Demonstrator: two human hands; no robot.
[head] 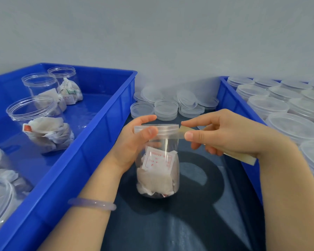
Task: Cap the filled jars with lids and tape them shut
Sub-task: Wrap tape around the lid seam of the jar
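— Dark mat between blue crates: why is the clear plastic sachet-filled jar standing there?
— Left hand grips its translucent lid to steady it; right hand pinches yellowish tape taut.

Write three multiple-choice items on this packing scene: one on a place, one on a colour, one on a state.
1. The loose lids lie: A) at the near table edge; B) by the wall, between the two bins; C) on the floor.
2. The bins are: A) blue; B) green; C) grey.
3. The jar in the left hand is: A) uncapped; B) capped; C) tipped over.
B: they stack behind the jar. A: both walls are blue. B: a lid sits on it; the right hand holds tape to its rim.
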